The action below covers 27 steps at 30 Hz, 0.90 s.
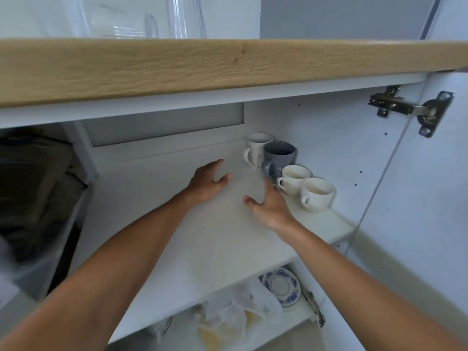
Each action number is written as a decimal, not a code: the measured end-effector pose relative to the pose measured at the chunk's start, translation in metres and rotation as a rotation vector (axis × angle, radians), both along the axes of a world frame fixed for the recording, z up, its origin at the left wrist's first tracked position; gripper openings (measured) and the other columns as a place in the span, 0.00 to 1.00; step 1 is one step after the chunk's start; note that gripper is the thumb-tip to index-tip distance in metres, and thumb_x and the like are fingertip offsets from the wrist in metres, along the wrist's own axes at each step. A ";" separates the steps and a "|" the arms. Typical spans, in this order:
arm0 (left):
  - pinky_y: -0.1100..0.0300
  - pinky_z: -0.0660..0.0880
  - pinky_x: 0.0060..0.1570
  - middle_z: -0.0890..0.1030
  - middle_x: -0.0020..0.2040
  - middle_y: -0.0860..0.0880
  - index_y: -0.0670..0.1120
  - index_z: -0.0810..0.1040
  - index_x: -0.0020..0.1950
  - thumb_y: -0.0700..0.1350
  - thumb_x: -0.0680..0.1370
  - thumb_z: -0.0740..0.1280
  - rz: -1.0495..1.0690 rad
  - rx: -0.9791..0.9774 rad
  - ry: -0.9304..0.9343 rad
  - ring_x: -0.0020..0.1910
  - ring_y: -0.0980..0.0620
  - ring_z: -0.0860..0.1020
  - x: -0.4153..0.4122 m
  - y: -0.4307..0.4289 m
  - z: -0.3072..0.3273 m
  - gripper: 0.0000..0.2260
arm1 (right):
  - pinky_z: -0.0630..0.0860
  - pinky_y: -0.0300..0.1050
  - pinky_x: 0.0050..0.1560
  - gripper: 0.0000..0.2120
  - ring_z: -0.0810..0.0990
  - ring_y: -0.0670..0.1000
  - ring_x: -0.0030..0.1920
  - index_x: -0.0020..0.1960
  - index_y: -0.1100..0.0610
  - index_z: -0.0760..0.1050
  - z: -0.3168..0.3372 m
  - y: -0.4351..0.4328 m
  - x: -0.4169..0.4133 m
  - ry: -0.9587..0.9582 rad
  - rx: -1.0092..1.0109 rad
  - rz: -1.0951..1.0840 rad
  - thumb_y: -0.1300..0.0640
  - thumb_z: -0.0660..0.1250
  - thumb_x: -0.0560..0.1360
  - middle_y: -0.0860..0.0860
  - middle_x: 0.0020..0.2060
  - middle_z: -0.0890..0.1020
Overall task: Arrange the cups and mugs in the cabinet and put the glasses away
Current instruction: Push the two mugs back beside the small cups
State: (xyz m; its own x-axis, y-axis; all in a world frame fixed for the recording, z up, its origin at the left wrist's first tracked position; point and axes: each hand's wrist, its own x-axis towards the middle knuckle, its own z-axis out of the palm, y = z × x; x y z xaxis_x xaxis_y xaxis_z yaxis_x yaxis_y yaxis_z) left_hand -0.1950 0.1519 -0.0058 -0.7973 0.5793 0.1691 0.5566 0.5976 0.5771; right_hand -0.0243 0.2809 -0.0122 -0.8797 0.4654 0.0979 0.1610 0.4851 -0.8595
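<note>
Along the right wall of the white cabinet shelf [207, 239] stands a row: a white mug [257, 149] at the back, a grey mug [278, 158], then two cream cups [295, 178] [316, 195] toward the front. My right hand [269, 207] is open, its fingertips just left of the grey mug's handle; whether they touch it I cannot tell. My left hand [209, 181] hovers open over the bare middle of the shelf, holding nothing. Clear glass vessels [184, 16] stand on the wooden countertop [228, 64] above.
The cabinet door [430, 186] hangs open on the right with its hinge [410, 108] near the top. On the lower shelf lie a blue-and-white saucer [281, 286] and a crumpled plastic bag [238, 312]. Dark folded fabric [33, 186] fills the compartment on the left.
</note>
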 end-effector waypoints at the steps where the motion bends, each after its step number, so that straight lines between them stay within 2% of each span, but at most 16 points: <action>1: 0.49 0.58 0.76 0.61 0.80 0.49 0.54 0.57 0.80 0.63 0.79 0.60 0.012 -0.059 0.017 0.79 0.47 0.57 0.009 -0.010 0.000 0.31 | 0.61 0.50 0.75 0.40 0.58 0.55 0.78 0.81 0.53 0.50 0.002 -0.001 0.007 -0.033 0.071 0.030 0.45 0.68 0.77 0.54 0.78 0.59; 5: 0.46 0.50 0.76 0.51 0.82 0.52 0.59 0.49 0.81 0.66 0.80 0.55 0.068 -0.265 0.060 0.81 0.47 0.45 0.059 -0.046 0.000 0.32 | 0.56 0.57 0.76 0.44 0.51 0.59 0.79 0.81 0.52 0.47 0.004 -0.004 0.039 -0.165 0.364 0.111 0.36 0.64 0.75 0.56 0.79 0.55; 9: 0.45 0.47 0.76 0.47 0.82 0.51 0.59 0.47 0.81 0.67 0.79 0.54 0.058 -0.345 0.095 0.81 0.46 0.42 0.097 -0.072 0.003 0.34 | 0.51 0.58 0.77 0.46 0.43 0.58 0.80 0.81 0.49 0.42 0.008 -0.006 0.073 -0.296 0.574 0.130 0.30 0.60 0.74 0.54 0.81 0.47; 13: 0.44 0.44 0.76 0.44 0.82 0.50 0.59 0.44 0.81 0.69 0.78 0.53 0.043 -0.398 0.067 0.80 0.46 0.39 0.128 -0.085 0.013 0.35 | 0.47 0.59 0.78 0.48 0.39 0.59 0.80 0.81 0.47 0.40 0.020 -0.008 0.106 -0.414 0.672 0.148 0.26 0.57 0.72 0.54 0.81 0.45; 19: 0.43 0.41 0.76 0.41 0.82 0.49 0.59 0.41 0.80 0.70 0.78 0.50 -0.008 -0.486 -0.002 0.80 0.45 0.36 0.196 -0.110 0.054 0.35 | 0.42 0.62 0.77 0.49 0.36 0.59 0.79 0.81 0.47 0.38 0.072 -0.024 0.167 -0.564 0.703 0.200 0.23 0.53 0.71 0.55 0.81 0.43; 27: 0.42 0.38 0.77 0.40 0.82 0.50 0.59 0.40 0.80 0.72 0.77 0.48 -0.077 -0.574 -0.172 0.79 0.45 0.33 0.301 -0.170 0.159 0.37 | 0.41 0.61 0.78 0.44 0.35 0.57 0.79 0.80 0.46 0.39 0.196 -0.074 0.265 -0.655 0.609 0.238 0.25 0.48 0.73 0.53 0.81 0.43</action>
